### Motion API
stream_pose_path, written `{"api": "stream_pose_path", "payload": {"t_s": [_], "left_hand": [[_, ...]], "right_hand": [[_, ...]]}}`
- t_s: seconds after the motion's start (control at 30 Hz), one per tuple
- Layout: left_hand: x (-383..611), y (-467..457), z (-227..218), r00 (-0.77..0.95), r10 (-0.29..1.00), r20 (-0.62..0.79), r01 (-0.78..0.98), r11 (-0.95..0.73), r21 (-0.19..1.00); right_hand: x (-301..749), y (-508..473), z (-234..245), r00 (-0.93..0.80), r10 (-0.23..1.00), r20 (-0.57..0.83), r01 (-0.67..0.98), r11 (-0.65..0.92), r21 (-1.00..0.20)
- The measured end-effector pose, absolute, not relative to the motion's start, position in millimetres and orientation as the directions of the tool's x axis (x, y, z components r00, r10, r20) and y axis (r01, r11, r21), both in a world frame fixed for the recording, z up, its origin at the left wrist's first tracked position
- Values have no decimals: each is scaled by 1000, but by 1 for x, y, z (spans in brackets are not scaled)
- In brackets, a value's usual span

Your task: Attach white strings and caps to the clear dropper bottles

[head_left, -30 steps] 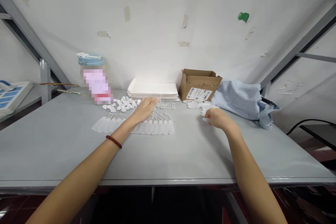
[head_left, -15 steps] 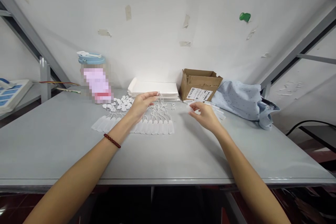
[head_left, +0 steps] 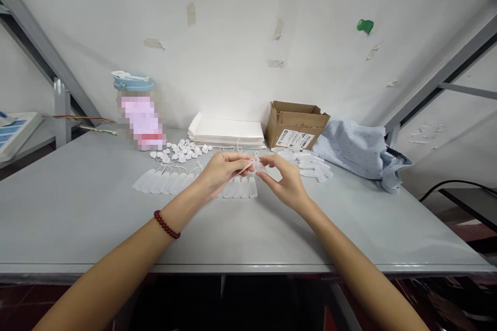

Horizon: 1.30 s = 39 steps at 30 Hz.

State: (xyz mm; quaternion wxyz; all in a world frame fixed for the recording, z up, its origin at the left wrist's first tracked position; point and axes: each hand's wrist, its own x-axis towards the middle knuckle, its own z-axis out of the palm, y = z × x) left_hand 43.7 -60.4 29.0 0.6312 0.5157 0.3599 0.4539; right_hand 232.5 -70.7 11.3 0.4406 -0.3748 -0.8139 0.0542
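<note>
Over the middle of the table, both hands meet with their fingertips nearly touching. Thumb and fingers of my left hand pinch a thin white cord. Facing it, my right hand is closed by the fingertips on a small translucent plastic sleeve, right beside the cord. Below and behind my left hand lies a row of translucent sleeves with cord loops, partly covered by that hand. Loose translucent sleeves lie in a pile to the right of my right hand. Small white plastic pieces are scattered at the back left.
Behind the hands, a stack of white paper lies against the wall, next to an open cardboard box. A light blue cloth is bunched at the right. A blue-lidded container, its body blurred, stands at the back left of the grey table.
My right hand has moved left with the translucent sleeve, away from the loose pile. My left hand has come slightly right and lower, so the two hands now meet.
</note>
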Motion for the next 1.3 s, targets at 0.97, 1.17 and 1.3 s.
{"api": "stream_pose_path", "payload": {"t_s": [0.97,1.17,1.3], "left_hand": [[48,-67,28,227,974,1,-11,1,1000],[45,-64,27,281,956,-81,-60,102,993],[47,-65,27,250,968,-18,-10,21,1000]], "right_hand": [[227,-76,6,-372,728,577,434,685,-585],[223,-81,13,-308,908,284,192,352,-916],[224,-80,17,-305,936,175,63,203,-977]]}}
